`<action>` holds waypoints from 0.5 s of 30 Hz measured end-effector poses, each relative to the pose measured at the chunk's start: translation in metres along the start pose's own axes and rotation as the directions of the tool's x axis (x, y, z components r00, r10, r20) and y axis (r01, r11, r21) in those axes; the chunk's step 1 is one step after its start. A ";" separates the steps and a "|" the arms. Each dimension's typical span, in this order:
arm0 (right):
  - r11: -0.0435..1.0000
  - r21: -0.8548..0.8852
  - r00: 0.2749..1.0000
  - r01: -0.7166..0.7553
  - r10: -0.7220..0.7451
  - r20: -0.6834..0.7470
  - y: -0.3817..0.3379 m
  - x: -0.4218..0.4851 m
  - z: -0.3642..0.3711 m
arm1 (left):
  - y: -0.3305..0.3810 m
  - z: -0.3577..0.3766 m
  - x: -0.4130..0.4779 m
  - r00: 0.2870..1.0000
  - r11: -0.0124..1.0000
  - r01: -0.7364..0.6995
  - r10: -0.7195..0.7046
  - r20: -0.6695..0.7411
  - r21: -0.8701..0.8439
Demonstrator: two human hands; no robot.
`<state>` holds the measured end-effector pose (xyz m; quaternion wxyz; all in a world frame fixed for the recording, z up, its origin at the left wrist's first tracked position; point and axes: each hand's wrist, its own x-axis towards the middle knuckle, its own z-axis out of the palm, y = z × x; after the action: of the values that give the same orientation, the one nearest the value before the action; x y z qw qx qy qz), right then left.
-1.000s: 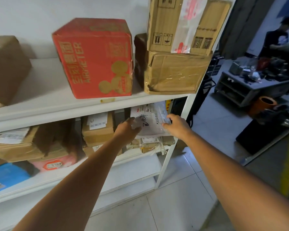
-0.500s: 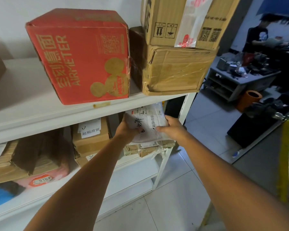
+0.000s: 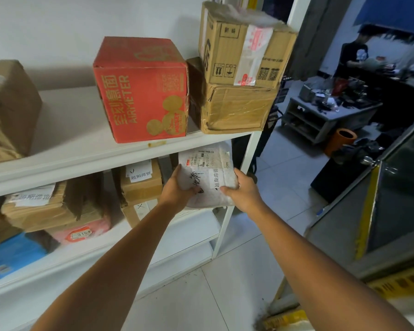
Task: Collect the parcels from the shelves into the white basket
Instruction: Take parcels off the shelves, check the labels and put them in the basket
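Note:
A soft white bagged parcel [image 3: 207, 173] with labels and black handwriting is held at the right end of the middle shelf, out past the shelf's front edge. My left hand [image 3: 177, 189] grips its left side and my right hand [image 3: 243, 189] grips its lower right corner. On the shelf above stand a red carton [image 3: 141, 91] and two stacked brown cartons [image 3: 239, 68]. Labelled brown boxes [image 3: 139, 182] sit left of the held parcel. The white basket is not in view.
The white shelf frame [image 3: 234, 201] has a post just right of my hands. More brown boxes [image 3: 48, 206], a pink parcel [image 3: 81, 232] and a blue parcel [image 3: 12, 256] fill the middle shelf's left. An orange bin [image 3: 341, 139], a grey table [image 3: 325, 115] and a person [image 3: 354, 56] are at the right.
Both hands have drawn the white bagged parcel out from the shelf and slightly up. The small boxes seen under it earlier no longer show there.

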<state>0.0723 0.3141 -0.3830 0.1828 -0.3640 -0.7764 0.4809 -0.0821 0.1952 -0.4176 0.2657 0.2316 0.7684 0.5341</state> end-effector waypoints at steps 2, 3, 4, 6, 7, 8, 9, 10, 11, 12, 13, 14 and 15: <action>1.000 -0.016 1.000 0.024 -0.024 -0.006 -0.005 -0.021 -0.008 | 0.009 -0.002 -0.026 1.000 1.000 -0.018 0.019 -0.024 0.014; 0.999 -0.023 1.000 0.030 -0.030 -0.008 -0.005 -0.030 -0.011 | 0.012 -0.001 -0.039 0.999 0.999 -0.028 0.029 -0.031 0.017; 0.999 -0.020 0.999 0.038 -0.038 -0.001 -0.005 -0.041 -0.015 | 0.015 -0.002 -0.054 0.998 0.999 -0.036 0.037 -0.041 0.011; 0.999 0.000 0.999 0.041 -0.041 0.032 -0.003 -0.063 -0.020 | 0.020 -0.001 -0.085 0.997 0.999 -0.044 0.044 -0.064 -0.006; 0.999 0.008 0.998 0.043 -0.043 0.052 -0.002 -0.075 -0.022 | 0.021 0.000 -0.102 0.996 0.999 -0.042 0.041 -0.082 -0.006; 0.999 0.006 0.996 0.048 -0.049 0.068 0.000 -0.084 -0.023 | 0.021 0.000 -0.117 0.994 0.999 -0.036 0.036 -0.101 0.002; 0.998 -0.006 0.995 0.058 -0.058 0.085 0.001 -0.096 -0.026 | 0.020 0.002 -0.135 0.992 0.999 -0.030 0.032 -0.125 0.012; 0.997 -0.026 0.993 0.067 -0.064 0.099 0.002 -0.107 -0.028 | 0.019 0.003 -0.151 0.989 1.000 -0.021 0.023 -0.148 0.018; 0.997 -0.037 0.991 0.074 -0.069 0.115 0.002 -0.118 -0.030 | 0.018 0.004 -0.166 0.985 1.000 -0.003 0.007 -0.171 0.020; 0.996 -0.036 0.988 0.085 -0.079 0.136 0.003 -0.127 -0.030 | 0.017 0.005 -0.181 0.981 1.000 0.016 -0.011 -0.195 0.023; 0.995 -0.031 0.984 0.099 -0.093 0.155 0.004 -0.134 -0.030 | 0.015 0.005 -0.194 0.976 0.999 0.030 -0.024 -0.219 0.027; 0.992 -0.032 0.978 0.118 -0.111 0.175 0.002 -0.143 -0.029 | 0.014 0.004 -0.207 0.968 0.999 0.039 -0.030 -0.249 0.033; 0.990 -0.037 0.973 0.137 -0.127 0.191 0.000 -0.150 -0.028 | 0.013 0.002 -0.218 0.960 0.998 0.043 -0.032 -0.279 0.036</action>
<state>0.1899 0.2202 -0.3605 0.1308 -0.2689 -0.8246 0.4803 0.0840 0.0611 -0.3709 0.1601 0.1450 0.8134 0.5402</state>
